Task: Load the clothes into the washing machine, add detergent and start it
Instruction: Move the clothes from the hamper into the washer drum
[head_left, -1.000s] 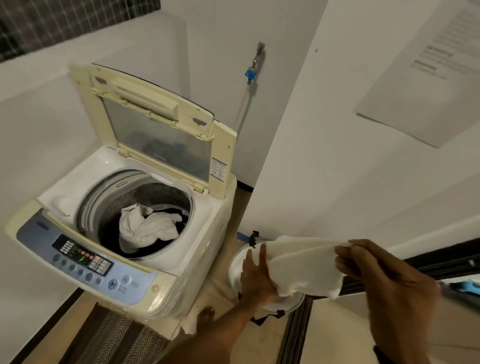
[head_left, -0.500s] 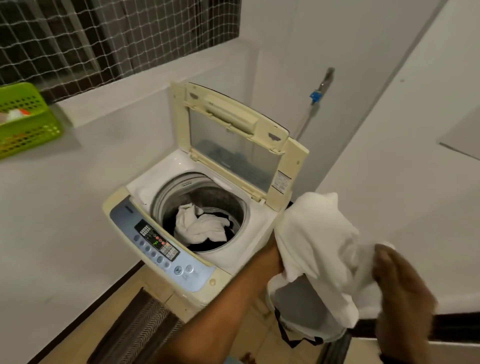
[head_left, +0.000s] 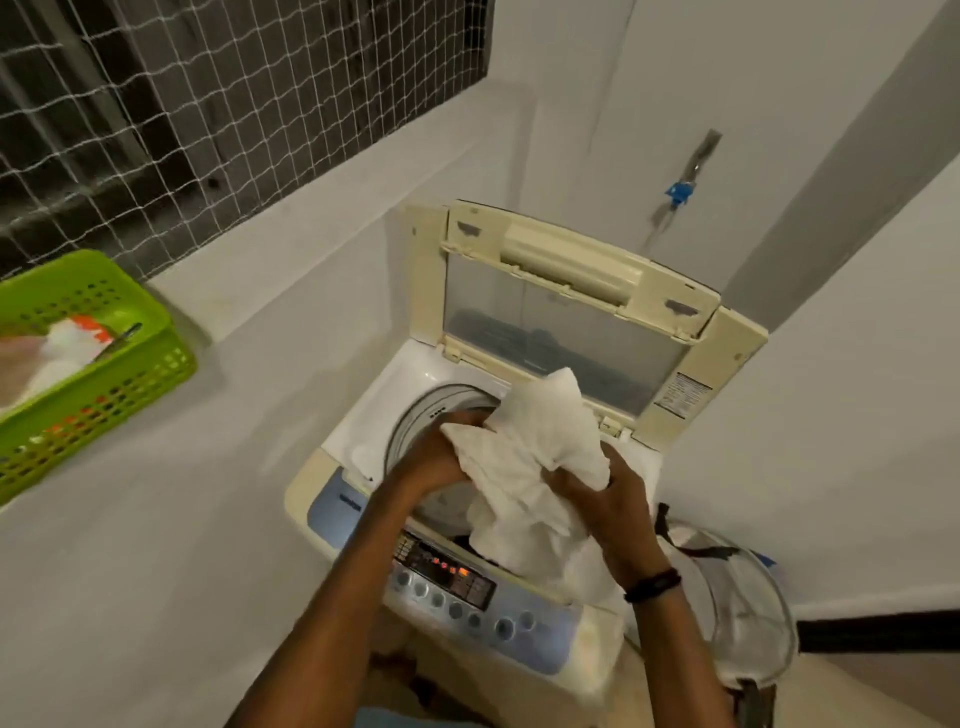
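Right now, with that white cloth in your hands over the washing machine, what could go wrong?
The left hand and right hand grip the white cloth, but a fold seems to hang over the front edge of the washing machine. It might stay outside the tub and get pinched under the lid. The left forearm passes close to the lit buttons, so it could press one by mistake.
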